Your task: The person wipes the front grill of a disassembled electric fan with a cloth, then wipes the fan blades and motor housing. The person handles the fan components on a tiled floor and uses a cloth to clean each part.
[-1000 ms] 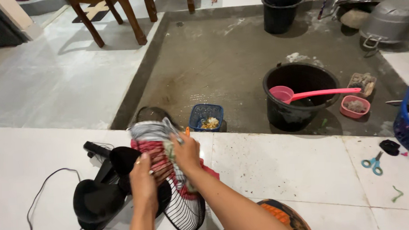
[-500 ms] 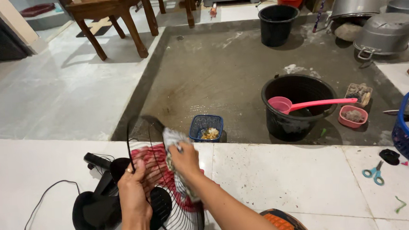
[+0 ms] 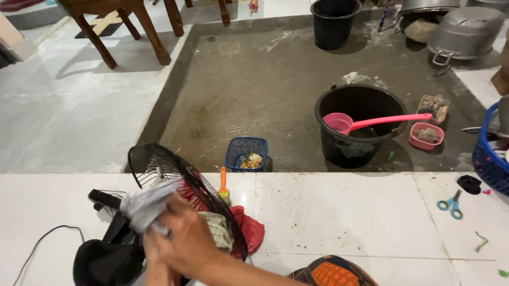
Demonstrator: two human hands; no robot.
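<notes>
Now right hand (image 3: 187, 243) clenched around grey cloth (image 3: 145, 205), against fan grille (image 3: 179, 183)

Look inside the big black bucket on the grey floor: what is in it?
A pink ladle rests in the black bucket, its bowl inside and its long handle lying across the rim, pointing right. The inside below is dark, so whether it holds water cannot be seen.
</notes>
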